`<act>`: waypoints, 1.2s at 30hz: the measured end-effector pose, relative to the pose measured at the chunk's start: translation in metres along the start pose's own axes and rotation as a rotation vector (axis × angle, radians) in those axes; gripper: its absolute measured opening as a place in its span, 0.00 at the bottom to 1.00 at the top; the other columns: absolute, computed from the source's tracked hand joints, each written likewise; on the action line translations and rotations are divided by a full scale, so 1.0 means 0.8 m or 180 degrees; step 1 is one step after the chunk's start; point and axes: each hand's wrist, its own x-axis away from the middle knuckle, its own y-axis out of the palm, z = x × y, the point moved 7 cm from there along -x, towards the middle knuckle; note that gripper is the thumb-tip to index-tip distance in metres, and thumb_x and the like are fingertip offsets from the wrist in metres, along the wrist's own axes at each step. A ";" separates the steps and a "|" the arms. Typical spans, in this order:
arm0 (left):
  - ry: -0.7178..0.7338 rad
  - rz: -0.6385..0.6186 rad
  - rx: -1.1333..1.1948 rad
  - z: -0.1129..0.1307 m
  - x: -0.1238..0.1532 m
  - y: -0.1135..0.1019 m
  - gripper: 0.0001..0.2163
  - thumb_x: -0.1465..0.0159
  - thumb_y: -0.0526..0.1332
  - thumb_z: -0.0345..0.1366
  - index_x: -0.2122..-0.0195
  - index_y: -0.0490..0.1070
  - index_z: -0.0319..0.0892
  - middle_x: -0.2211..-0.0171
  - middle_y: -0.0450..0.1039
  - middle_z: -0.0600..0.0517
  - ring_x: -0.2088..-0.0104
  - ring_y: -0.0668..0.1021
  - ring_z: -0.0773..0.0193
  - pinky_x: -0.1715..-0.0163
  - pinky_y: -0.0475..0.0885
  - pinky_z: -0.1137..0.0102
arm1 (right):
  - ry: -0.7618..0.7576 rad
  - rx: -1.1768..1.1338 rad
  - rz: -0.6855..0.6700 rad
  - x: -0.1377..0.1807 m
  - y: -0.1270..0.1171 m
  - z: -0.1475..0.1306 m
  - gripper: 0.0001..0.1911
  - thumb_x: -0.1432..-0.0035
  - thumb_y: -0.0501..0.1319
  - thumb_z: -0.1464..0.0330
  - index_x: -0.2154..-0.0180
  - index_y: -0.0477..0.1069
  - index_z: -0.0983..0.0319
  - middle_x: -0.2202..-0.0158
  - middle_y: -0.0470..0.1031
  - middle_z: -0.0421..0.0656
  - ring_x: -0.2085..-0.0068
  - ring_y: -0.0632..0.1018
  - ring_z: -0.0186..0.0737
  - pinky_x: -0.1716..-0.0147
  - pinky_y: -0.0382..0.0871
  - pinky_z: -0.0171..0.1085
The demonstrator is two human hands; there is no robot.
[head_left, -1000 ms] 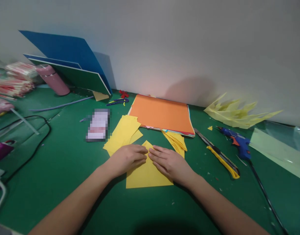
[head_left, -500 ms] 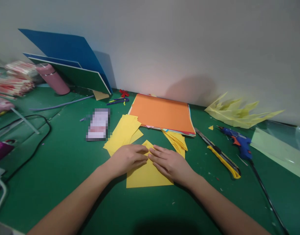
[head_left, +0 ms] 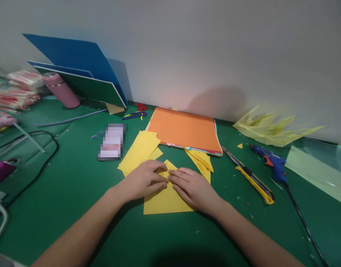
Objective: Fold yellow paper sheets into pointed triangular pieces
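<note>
A yellow paper sheet (head_left: 163, 200) lies on the green table mat (head_left: 76, 185) in front of me, its top corners folded in to a point. My left hand (head_left: 144, 180) rests on its left side, fingers bent and pinching the folded flap near the tip. My right hand (head_left: 191, 187) lies flat on the right side, fingers stretched out and pressing the fold down. The fingertips of both hands meet at the middle crease.
Loose yellow sheets (head_left: 139, 150) lie behind my left hand, folded yellow pieces (head_left: 201, 159) behind the right. An orange paper stack (head_left: 184, 129), a yellow utility knife (head_left: 252, 178), a blue glue gun (head_left: 270, 163), a phone (head_left: 112, 141), blue and green boards (head_left: 81, 76) and a black cable (head_left: 45, 163) surround them.
My left hand has curled its fingers and lifted slightly onto the flap near the tip. My right hand has barely moved.
</note>
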 end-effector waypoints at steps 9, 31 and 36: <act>-0.0022 -0.0077 0.0021 0.000 -0.002 -0.004 0.09 0.36 0.58 0.37 0.66 0.78 0.44 0.60 0.72 0.47 0.59 0.74 0.58 0.57 0.69 0.62 | 0.0118 0.0081 -0.0205 -0.002 0.007 0.000 0.17 0.34 0.47 0.72 0.51 0.70 0.69 0.55 0.74 0.53 0.59 0.73 0.47 0.58 0.73 0.47; -0.0227 -0.0455 -0.0119 -0.017 0.006 -0.023 0.06 0.38 0.59 0.34 0.71 0.72 0.41 0.69 0.72 0.51 0.66 0.73 0.62 0.61 0.66 0.65 | 0.0122 0.0188 -0.0134 0.001 0.011 0.000 0.17 0.35 0.49 0.72 0.49 0.70 0.67 0.53 0.74 0.52 0.58 0.73 0.47 0.58 0.74 0.47; -0.0292 -0.0447 -0.0087 -0.018 0.007 -0.022 0.11 0.38 0.58 0.30 0.55 0.69 0.43 0.53 0.71 0.48 0.54 0.71 0.56 0.53 0.64 0.60 | 0.0104 0.0237 -0.0150 0.000 0.009 -0.002 0.17 0.35 0.49 0.72 0.50 0.70 0.69 0.53 0.74 0.52 0.59 0.72 0.47 0.58 0.74 0.46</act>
